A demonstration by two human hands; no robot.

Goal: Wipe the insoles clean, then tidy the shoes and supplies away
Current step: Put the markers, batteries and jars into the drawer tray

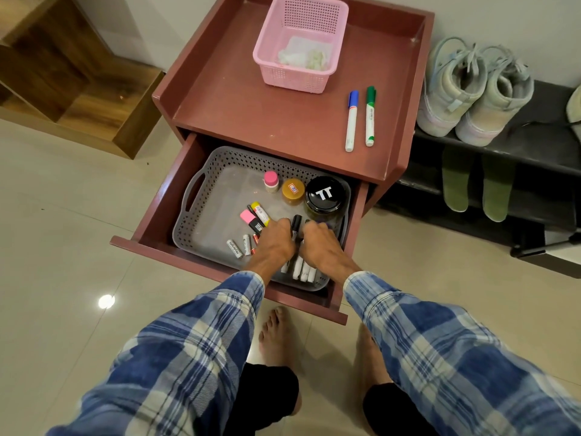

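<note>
- while both arms reach into the open drawer (163, 196), the left hand (273, 243) and right hand (320, 243) lie knuckles up, side by side, fingers curled round a bundle of markers (302, 270) in the grey tray (185, 228).
- just left of the hands in the tray: batteries (239, 247) and highlighters (254, 217); behind them, a black-lidded jar (325, 195).
- on the cabinet top (251, 105): a blue marker (352, 121) and green marker (371, 116) lying loose, and a pink basket (298, 80) holding crumpled wipes (301, 56).
- right of the cabinet: the shoes (452, 83) stand paired on the rack (534, 146); the green insoles (456, 184) rest on the shelf below.
- judged progress: wiping and shoe storage look done; the loose markers, basket and open drawer are left.
</note>
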